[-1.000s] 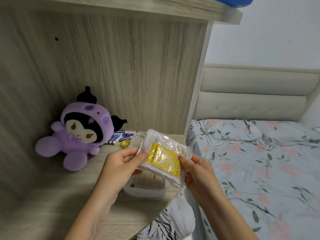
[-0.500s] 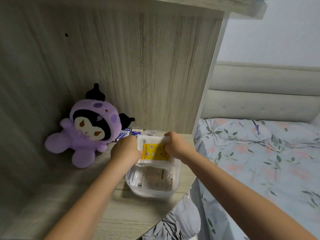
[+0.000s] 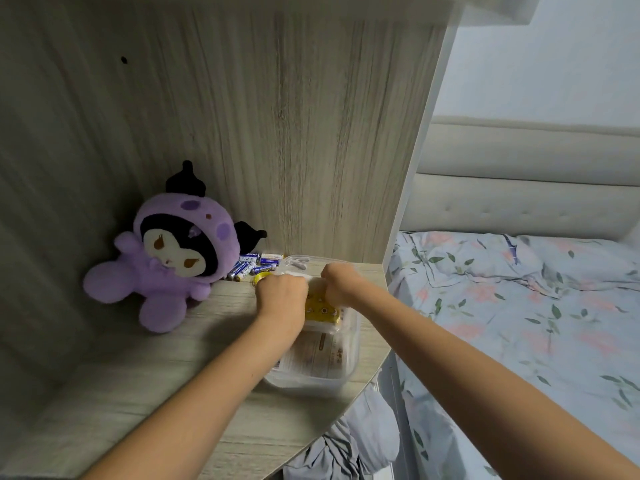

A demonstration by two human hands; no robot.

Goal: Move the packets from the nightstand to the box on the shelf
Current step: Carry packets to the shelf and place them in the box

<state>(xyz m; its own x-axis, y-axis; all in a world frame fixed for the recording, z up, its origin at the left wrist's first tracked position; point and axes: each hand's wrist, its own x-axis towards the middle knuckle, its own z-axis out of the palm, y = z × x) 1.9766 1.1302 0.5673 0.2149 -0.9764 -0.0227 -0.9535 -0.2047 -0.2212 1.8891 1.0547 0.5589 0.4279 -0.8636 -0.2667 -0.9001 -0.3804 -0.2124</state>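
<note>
where the wooden shelf (image 3: 138, 393) meets its back panel, one clear plastic box (image 3: 317, 367) is seen at the front edge, and two hands are held over its far end. one packet (image 3: 320, 308) with a yellow label is pressed down into the box between them; the left hand (image 3: 282, 294) and the right hand (image 3: 337, 282) are both curled into fists on its top edge, though the fingertips are hidden from view. at least one more printed packet (image 3: 323, 355) can be made out lying lower inside the box. one purple plush toy (image 3: 166, 258) is propped in the corner, and a small heap of blue batteries (image 3: 254, 265), not countable exactly, is scattered beside it with one yellow ring (image 3: 260, 278).
</note>
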